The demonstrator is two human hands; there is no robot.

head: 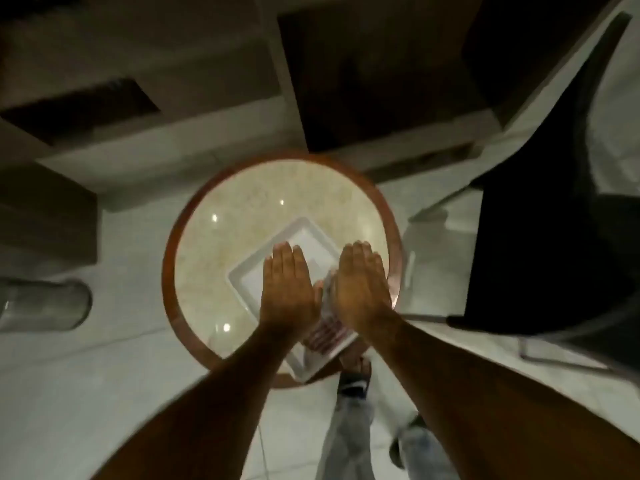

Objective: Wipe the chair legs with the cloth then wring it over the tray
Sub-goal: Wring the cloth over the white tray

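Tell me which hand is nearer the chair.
Right. The right hand hovers flat over the tray's chair-side edge; the left hand is beside it, farther from the chair.

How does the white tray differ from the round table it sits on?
The tray is square and plain white; the table is round, with a speckled beige top and a reddish-brown rim. The tray is far smaller and sits toward the near edge of the table. Both flat, open hands, left and right, cover much of the tray, which holds a striped cloth; most of the table shows bare. Both look glossy.

White tray (258, 277); red-striped cloth (327, 334); speckled beige table (277, 188), brown rim.
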